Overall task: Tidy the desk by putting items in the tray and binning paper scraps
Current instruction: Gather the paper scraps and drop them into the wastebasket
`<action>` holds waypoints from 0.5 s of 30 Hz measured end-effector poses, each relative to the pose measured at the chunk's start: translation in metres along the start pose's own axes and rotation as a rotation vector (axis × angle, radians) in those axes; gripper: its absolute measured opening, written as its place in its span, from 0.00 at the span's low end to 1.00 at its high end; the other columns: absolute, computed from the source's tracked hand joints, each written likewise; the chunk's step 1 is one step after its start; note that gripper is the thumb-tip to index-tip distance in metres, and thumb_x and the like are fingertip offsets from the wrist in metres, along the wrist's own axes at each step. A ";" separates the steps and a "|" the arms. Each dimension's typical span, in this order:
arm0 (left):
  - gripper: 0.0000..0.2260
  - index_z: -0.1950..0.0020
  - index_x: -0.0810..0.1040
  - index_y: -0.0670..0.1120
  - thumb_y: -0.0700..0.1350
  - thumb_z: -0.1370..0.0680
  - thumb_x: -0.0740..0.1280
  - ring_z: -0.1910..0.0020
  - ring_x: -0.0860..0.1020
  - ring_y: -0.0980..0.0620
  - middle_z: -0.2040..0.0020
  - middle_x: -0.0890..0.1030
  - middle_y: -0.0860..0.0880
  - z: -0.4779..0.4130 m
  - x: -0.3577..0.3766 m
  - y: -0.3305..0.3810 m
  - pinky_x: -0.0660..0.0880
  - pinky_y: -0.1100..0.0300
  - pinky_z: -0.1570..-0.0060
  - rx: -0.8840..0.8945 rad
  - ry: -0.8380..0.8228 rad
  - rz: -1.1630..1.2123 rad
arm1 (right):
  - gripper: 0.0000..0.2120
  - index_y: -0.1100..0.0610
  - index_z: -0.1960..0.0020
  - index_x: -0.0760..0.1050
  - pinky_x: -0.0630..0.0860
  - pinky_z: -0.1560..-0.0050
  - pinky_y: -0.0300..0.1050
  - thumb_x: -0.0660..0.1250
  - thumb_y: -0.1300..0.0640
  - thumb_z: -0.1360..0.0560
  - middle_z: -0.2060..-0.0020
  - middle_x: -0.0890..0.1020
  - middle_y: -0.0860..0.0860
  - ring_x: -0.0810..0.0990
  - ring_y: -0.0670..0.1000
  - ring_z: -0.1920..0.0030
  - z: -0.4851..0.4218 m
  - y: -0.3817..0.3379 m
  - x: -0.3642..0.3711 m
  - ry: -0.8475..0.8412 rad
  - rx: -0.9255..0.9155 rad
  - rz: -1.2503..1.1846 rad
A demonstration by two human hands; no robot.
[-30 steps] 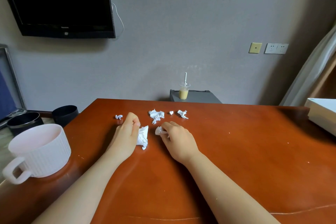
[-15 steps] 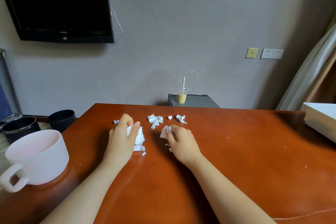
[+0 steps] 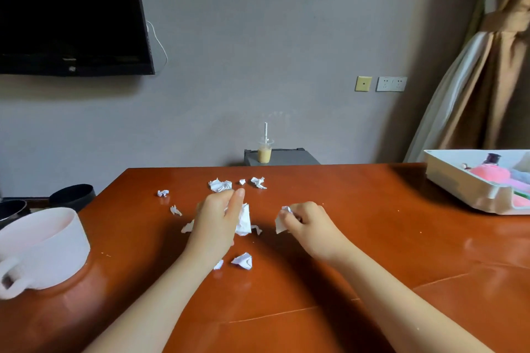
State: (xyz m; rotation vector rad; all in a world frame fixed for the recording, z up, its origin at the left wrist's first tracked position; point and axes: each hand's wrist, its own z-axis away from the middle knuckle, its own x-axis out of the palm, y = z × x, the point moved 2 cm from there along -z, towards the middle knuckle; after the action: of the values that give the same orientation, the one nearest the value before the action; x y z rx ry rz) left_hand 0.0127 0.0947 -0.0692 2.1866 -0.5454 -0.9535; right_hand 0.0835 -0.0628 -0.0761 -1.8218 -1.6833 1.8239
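Left hand (image 3: 216, 221) clutches a crumpled paper wad (image 3: 243, 221) (long axis upright); right hand (image 3: 308, 223) pinches a scrap (image 3: 282, 219); open desk (image 3: 372, 238) rightward.

Soft daylight, moderate brightness, coming from right — curtain (image 3: 484, 71) side brighter. Glossy sheen streaks on desk (image 3: 401, 252) right of right hand (image 3: 308, 228) fingers; dull reflection near mug (image 3: 43, 249), left of left hand (image 3: 215, 221) fingers. Soft shadows under both hands, darker patch beside tray (image 3: 459, 183). TV (image 3: 68, 11) near-black, no detail. Wide-angle bowing at frame edges — curtain and TV lean. Paper scraps (image 3: 220, 185) beyond fingertips slightly soft; forearms at bottom edge blurred
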 end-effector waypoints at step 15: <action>0.16 0.67 0.71 0.44 0.47 0.20 0.61 0.72 0.79 0.53 0.71 0.79 0.50 0.065 0.086 0.143 0.75 0.64 0.70 0.089 -0.388 0.267 | 0.24 0.50 0.77 0.67 0.61 0.78 0.32 0.64 0.54 0.23 0.83 0.66 0.45 0.66 0.43 0.81 0.141 0.001 -0.149 0.280 0.172 0.108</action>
State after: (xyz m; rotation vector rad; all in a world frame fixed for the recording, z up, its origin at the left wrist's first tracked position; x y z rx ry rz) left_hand 0.0038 -0.0818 -0.0383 1.9441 -1.0503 -1.2290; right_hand 0.0252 -0.2510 -0.0189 -2.0150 -1.3142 1.6000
